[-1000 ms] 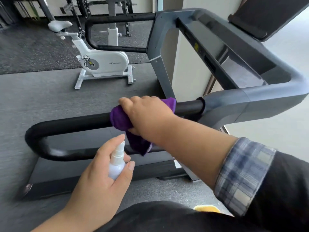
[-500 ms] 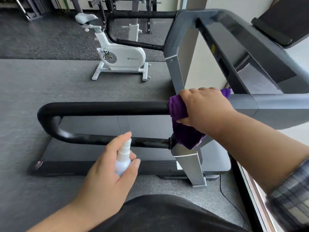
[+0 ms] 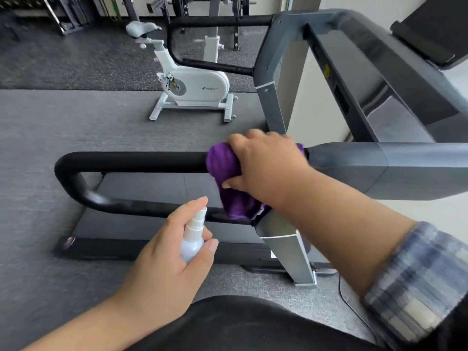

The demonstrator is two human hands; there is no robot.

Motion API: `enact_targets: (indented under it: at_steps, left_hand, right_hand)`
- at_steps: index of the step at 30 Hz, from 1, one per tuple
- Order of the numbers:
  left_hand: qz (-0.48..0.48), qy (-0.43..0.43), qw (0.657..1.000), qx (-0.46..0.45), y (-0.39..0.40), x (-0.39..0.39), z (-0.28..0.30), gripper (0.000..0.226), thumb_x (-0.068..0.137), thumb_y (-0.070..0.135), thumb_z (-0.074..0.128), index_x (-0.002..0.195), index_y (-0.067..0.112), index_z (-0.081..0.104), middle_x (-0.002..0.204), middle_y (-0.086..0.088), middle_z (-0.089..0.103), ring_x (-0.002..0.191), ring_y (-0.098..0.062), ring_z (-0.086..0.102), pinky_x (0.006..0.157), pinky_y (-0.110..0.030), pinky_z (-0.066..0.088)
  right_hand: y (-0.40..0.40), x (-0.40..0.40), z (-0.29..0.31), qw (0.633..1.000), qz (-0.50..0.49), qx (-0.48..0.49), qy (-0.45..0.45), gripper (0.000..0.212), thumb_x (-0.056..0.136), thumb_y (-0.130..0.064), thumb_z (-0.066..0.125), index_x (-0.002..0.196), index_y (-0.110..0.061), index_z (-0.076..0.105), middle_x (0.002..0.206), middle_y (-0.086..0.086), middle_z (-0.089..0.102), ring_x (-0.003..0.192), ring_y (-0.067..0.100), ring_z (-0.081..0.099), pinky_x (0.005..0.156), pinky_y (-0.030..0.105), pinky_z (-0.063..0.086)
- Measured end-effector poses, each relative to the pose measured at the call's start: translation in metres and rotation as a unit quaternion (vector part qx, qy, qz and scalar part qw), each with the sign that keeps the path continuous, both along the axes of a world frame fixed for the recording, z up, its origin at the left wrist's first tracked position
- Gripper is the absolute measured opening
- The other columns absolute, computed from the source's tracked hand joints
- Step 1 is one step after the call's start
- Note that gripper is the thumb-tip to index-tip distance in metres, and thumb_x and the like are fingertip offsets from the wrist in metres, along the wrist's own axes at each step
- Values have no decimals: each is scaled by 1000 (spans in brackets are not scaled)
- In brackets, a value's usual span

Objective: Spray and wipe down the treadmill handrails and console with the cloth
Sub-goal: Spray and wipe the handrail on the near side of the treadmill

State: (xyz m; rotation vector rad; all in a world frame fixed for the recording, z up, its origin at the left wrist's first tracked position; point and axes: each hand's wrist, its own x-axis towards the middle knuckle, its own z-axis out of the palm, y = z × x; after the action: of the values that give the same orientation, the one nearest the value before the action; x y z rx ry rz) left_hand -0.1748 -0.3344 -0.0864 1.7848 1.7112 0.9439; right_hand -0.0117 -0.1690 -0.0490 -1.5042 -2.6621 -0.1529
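Note:
A black padded handrail [image 3: 131, 161] loops out from the grey treadmill frame [image 3: 379, 168] toward the left. My right hand [image 3: 268, 163] grips a purple cloth [image 3: 222, 163] wrapped over the rail's top bar, close to where the padding meets the grey frame; the cloth's tail hangs down to the lower bar. My left hand [image 3: 167, 264] holds a small white spray bottle [image 3: 193, 236] below the rail, forefinger resting on the nozzle top. The dark console [image 3: 435, 31] sits at the upper right, partly cut off by the frame edge.
A white exercise bike [image 3: 192, 87] stands on the grey floor behind the treadmill. The far handrail [image 3: 217, 21] runs across the top. The treadmill deck [image 3: 152, 188] lies under the near rail. Weight racks line the back wall. A cable [image 3: 354, 302] trails at the lower right.
My right hand slid the cloth rightward along the top bar to the rail's joint with the frame, then slightly back left. The left hand kept the bottle in about the same spot.

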Motion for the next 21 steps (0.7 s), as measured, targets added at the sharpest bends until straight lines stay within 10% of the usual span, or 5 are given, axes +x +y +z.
enact_targets:
  at_steps: [21]
  left_hand:
    - [21, -7, 999, 31, -1, -126, -3, 55, 88, 42, 52, 126, 70, 23, 99, 20, 59, 91, -9, 60, 79, -19, 46]
  right_hand:
    - [-6, -168, -15, 993, 64, 87, -42, 65, 80, -75, 56, 112, -19, 45, 99, 2, 59, 84, 27, 60, 63, 35, 33]
